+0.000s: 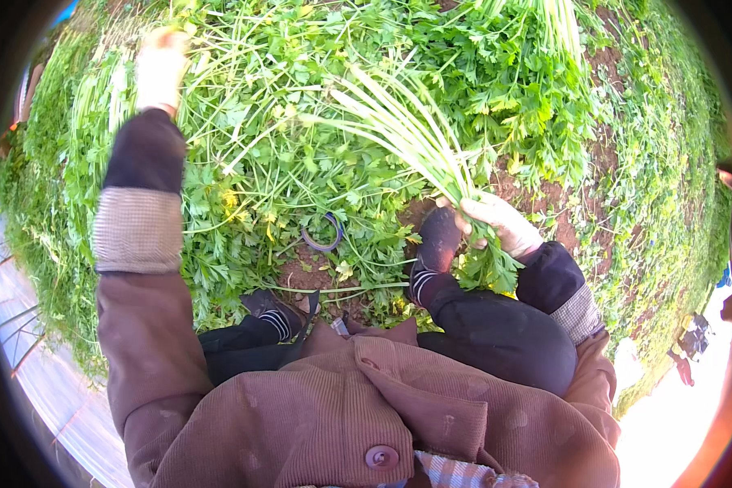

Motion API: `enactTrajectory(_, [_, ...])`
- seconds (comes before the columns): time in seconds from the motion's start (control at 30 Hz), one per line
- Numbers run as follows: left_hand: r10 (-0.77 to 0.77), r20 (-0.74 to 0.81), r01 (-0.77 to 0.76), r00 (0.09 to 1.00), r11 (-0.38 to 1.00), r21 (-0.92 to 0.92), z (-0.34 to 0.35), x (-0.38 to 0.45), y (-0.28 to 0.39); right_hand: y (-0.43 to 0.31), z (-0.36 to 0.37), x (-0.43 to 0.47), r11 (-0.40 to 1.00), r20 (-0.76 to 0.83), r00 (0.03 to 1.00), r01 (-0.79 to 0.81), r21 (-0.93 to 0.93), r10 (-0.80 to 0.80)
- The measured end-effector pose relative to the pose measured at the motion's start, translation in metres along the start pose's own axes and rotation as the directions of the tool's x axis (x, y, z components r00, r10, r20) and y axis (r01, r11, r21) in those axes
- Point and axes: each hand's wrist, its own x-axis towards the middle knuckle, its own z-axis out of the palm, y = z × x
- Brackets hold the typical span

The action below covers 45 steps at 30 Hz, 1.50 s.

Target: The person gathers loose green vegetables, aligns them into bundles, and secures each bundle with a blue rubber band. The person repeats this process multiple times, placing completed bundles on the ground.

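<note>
My right hand [501,222] is closed around a bunch of leafy celery stalks [412,137]. The pale cut ends fan out up and to the left, while the leaves hang below my fingers, beside my right shoe. Far out at the upper left is my left hand [160,67], over cut stalks and leaves. Blur and glare hide its fingers, so what it holds, if anything, does not show. Loose celery stems and leaves [293,158] cover the ground before me. A purple ring like a roll of tape [340,233] lies among them near my feet.
A large pile of leafy celery [512,79] with its stalks [558,24] laid together is at the upper right. Reddish soil [308,271] shows between my shoes [436,241]. Standing green plants [665,152] grow along the right. Plastic sheeting [49,390] lies at the left edge.
</note>
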Motion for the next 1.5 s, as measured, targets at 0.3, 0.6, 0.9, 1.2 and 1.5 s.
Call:
enactTrajectory(0.3, [-0.045, 0.985, 0.956, 0.168, 0.252, -0.152, 0.188, -0.310, 0.045, 0.017, 0.005, 0.015, 0.971, 0.101, 0.993, -0.041, -0.237, 0.067])
enactTrajectory(0.6, [-0.205, 0.768, 0.770, 0.607, -0.089, -0.632, 0.208, -0.251, 0.040, 0.032, -0.002, 0.035, 0.721, 0.292, 0.937, 0.070, -0.689, 0.189])
enactTrajectory(0.9, [-0.202, 0.790, 0.801, 0.579, -0.042, -0.598, 0.178, -0.250, 0.123, -0.033, 0.045, 0.051, 0.988, 0.200, 0.978, 0.082, -0.129, -0.055])
enactTrajectory(1.2, [0.150, 0.731, 0.629, 0.666, 0.413, -0.658, 0.102, -0.099, 0.078, -0.041, 0.027, 0.062, 0.968, 0.341, 0.928, -0.068, -0.242, 0.150])
enactTrajectory(1.5, [0.197, 0.562, -0.349, 0.803, 0.920, 0.176, 0.102, -0.080, 0.063, -0.044, 0.023, 0.065, 0.950, 0.225, 0.969, -0.025, -0.310, 0.098])
